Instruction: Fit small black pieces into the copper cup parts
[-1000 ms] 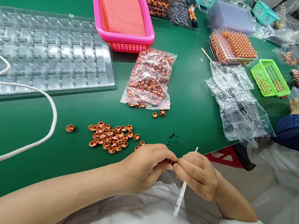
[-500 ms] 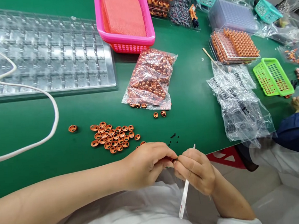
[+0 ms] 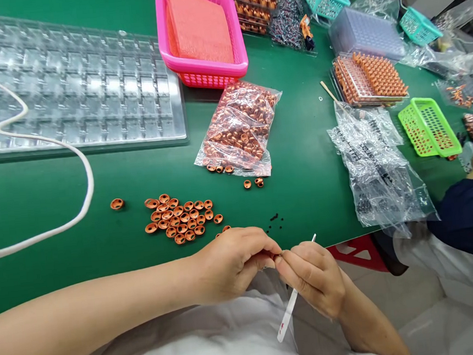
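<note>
At the near edge of the green surface (image 3: 301, 155), the left hand (image 3: 231, 263) and right hand (image 3: 311, 278) meet fingertip to fingertip, both closed in a pinch on a small part (image 3: 277, 256) that is mostly hidden between them; whether it is one of the copper rings cannot be told. The right hand also grips a thin white stick (image 3: 287, 311), its tip showing just above the knuckles. Fitting work of this kind probably goes best with the part held steady by the left hand and the stick moved only by small finger motions, close over the surface so that a dropped piece stays in reach. Just beyond the hands lie a few black bits (image 3: 274, 221); to their left, a cluster of loose copper rings (image 3: 180, 221). Farther off lies a bag (image 3: 238, 127) of rings, then a clear tray (image 3: 67, 87) at far left and a pink basket (image 3: 201, 31). At right, another person's sleeve (image 3: 467, 218) rests.
</note>
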